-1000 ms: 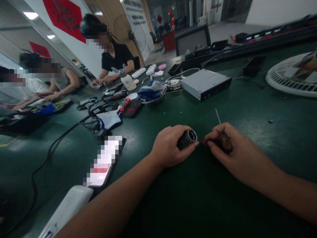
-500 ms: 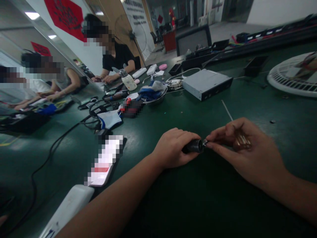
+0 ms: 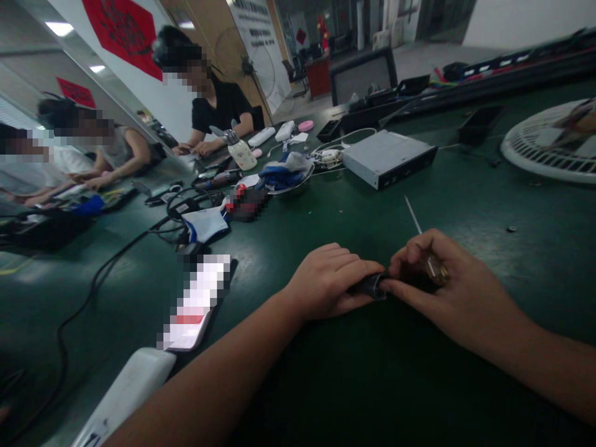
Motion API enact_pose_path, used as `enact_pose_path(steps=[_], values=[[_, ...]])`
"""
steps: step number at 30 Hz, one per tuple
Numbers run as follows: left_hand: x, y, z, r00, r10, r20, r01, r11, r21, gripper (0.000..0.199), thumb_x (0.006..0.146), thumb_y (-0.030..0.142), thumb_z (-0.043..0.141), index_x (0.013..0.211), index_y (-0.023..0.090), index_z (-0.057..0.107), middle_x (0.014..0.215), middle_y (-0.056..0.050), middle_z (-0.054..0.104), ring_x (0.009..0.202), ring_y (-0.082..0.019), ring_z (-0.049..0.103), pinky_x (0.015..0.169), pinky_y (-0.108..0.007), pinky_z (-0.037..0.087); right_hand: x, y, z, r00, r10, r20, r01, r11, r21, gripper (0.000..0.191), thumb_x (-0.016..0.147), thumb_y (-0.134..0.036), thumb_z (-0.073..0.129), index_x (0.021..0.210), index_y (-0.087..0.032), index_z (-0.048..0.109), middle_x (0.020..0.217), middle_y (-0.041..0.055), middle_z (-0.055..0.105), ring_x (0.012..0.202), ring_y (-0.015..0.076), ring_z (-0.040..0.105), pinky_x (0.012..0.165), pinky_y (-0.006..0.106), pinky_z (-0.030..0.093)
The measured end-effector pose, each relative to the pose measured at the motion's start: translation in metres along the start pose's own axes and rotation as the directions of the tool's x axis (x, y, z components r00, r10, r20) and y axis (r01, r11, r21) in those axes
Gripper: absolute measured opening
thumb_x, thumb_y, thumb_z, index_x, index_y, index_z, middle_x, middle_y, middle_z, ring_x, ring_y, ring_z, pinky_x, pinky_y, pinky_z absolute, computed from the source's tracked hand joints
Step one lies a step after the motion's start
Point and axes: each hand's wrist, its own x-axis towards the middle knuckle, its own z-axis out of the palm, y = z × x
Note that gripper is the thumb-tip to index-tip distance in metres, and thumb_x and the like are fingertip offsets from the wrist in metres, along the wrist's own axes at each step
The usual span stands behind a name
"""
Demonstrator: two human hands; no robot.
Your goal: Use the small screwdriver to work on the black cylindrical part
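Observation:
My left hand (image 3: 328, 282) is wrapped round a short black tube (image 3: 374, 286), whose end points to the right. At that end the thumb and fingertips of my right hand (image 3: 459, 288) are pinched together, touching or almost touching the rim. Whatever small piece they pinch is hidden now. A screwdriver (image 3: 436, 270) with a clear amber handle is tucked in the curled fingers of the same hand. Its thin metal shaft sticks up and away from me over the green table (image 3: 298, 236).
Left of my forearm lie a phone (image 3: 200, 304) with a lit screen and a white casing (image 3: 128, 394). Ahead are a grey disc drive (image 3: 388, 155), a bowl with blue cloth (image 3: 286, 174) and black cables (image 3: 112, 270). A white fan grille (image 3: 521, 149) lies right. Several people sit far left.
My right fingertips have moved against the tube's end, covering the small metal piece seen before between them. The screwdriver has shifted left and turned in my hand. The tube has tilted slightly downward.

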Motion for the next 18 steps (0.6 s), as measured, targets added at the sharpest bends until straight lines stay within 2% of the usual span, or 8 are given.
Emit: enact_pose_path(steps=[6,11,13,18], values=[[0.0029,0.0012,0.0008,0.999,0.05,0.01,-0.051,0.999,0.018,0.033,0.094,0.042,0.057,0.114,0.016,0.06,0.089,-0.003,0.071,0.077,-0.015,0.062,0.07,-0.031,0.044,0.0007,0.0001,-0.0005,0.999,-0.044,0.025,0.046,0.991,-0.129,0.03,0.079,-0.027,0.074,0.089,-0.026,0.045,0.083,-0.0032,0.064,0.071,0.0159,0.065,0.062,0.03,0.052],[0.0042,0.0022,0.0007,1.0,-0.013,-0.013,0.013,1.0,-0.011,0.031,0.092,0.042,0.059,0.111,0.017,0.06,0.089,-0.003,0.071,0.077,-0.014,0.063,0.069,-0.031,0.045,-0.0011,-0.0018,-0.002,0.999,-0.045,0.005,0.045,0.989,-0.143,0.019,0.088,-0.034,0.066,0.095,-0.024,0.051,0.082,-0.0006,0.064,0.066,0.0154,0.062,0.055,0.029,0.048],[0.003,0.0023,-0.0001,0.996,-0.085,-0.029,0.084,0.996,-0.016,0.026,0.09,0.037,0.06,0.109,0.019,0.06,0.091,-0.003,0.071,0.077,-0.014,0.064,0.07,-0.031,0.045,-0.002,-0.0027,-0.0016,0.999,-0.04,-0.022,0.038,0.997,-0.069,0.015,0.094,-0.038,0.058,0.101,-0.025,0.053,0.083,0.0009,0.065,0.068,0.0165,0.062,0.056,0.03,0.048],[-0.0036,0.0014,-0.001,0.965,-0.249,-0.081,0.251,0.968,0.017,0.02,0.081,0.026,0.065,0.099,0.02,0.057,0.088,-0.002,0.069,0.076,-0.015,0.062,0.07,-0.031,0.045,-0.0035,-0.0038,-0.0009,0.993,-0.058,-0.1,0.078,0.974,0.213,0.021,0.1,-0.045,0.047,0.109,-0.03,0.06,0.09,0.0014,0.069,0.078,0.0195,0.065,0.067,0.034,0.051]])
